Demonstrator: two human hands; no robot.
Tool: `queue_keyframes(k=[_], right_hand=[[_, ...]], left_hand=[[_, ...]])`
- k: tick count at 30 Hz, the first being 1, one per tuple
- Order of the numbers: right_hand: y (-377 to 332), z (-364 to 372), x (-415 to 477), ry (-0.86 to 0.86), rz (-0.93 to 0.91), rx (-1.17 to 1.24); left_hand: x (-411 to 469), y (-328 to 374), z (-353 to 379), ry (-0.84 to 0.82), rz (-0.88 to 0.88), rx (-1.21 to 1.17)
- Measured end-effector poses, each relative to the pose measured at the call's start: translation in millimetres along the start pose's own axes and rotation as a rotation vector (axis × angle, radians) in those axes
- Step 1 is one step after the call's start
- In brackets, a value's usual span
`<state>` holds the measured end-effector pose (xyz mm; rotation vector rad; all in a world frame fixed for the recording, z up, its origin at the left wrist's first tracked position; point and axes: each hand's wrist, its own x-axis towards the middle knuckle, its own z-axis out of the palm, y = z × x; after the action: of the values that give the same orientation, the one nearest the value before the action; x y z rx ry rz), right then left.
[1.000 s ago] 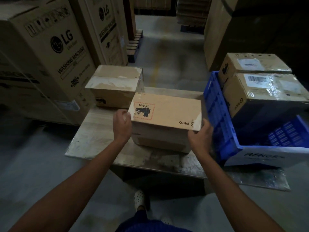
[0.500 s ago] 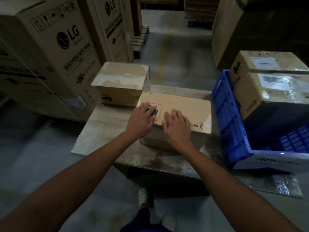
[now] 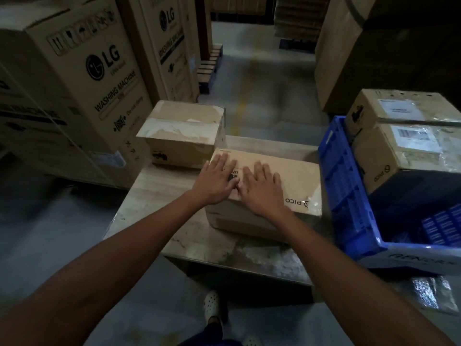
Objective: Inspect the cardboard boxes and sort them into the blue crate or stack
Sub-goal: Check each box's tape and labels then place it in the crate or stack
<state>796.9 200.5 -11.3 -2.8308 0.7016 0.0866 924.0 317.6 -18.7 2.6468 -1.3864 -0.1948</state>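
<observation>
Both our hands sit on top of the brown box (image 3: 287, 176), the left hand (image 3: 215, 182) and the right hand (image 3: 262, 189) side by side with thumbs nearly meeting. A second ago they clasped this box at its two ends. Since then they have let go of the sides and come onto the lid, where they already lay half a second ago. We take this to mean the box is set down and the checking has begun, with us pressing the lid to feel whether it is sound. It is not yet sorted.

Neither hand holds anything. The fingers are straight and slightly spread, palms down on the cardboard. Our left hand covers most of a printed mark near the left end, and our right lies nearer the middle.

The box rests on the table (image 3: 154, 191), its right end just beside the wall of the blue crate (image 3: 341, 186). Two wrapped boxes (image 3: 404, 156) already stand in that crate. Behind our box sits a taped box (image 3: 182, 131), and we cannot tell whether the two touch. Farther left stand tall washing machine cartons (image 3: 82, 78).
</observation>
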Motion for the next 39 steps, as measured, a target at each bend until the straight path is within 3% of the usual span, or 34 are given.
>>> queue_keyframes(k=[6, 11, 13, 17, 25, 30, 39], right_hand=[[6, -6, 2, -0.044, -0.008, 0.029], [37, -31, 1, -0.03, -0.022, 0.366], [55, -29, -5, 0.041, 0.05, 0.247], [69, -10, -14, 0.058, 0.106, -0.007], [74, -27, -18, -0.081, 0.082, -0.066], [55, -22, -46, 0.094, 0.242, -0.023], [60, -6, -62, 0.138, 0.189, -0.02]], left_hand=[[6, 3, -7, -0.031, 0.028, 0.142], [20, 37, -17, 0.001, 0.12, 0.008], [24, 65, -9, -0.004, 0.17, -0.07], [27, 87, 13, -0.031, 0.162, 0.007], [26, 86, 9, -0.039, 0.161, 0.06], [2, 104, 10, 0.115, 0.133, 0.049], [-6, 103, 21, -0.029, 0.13, -0.019]])
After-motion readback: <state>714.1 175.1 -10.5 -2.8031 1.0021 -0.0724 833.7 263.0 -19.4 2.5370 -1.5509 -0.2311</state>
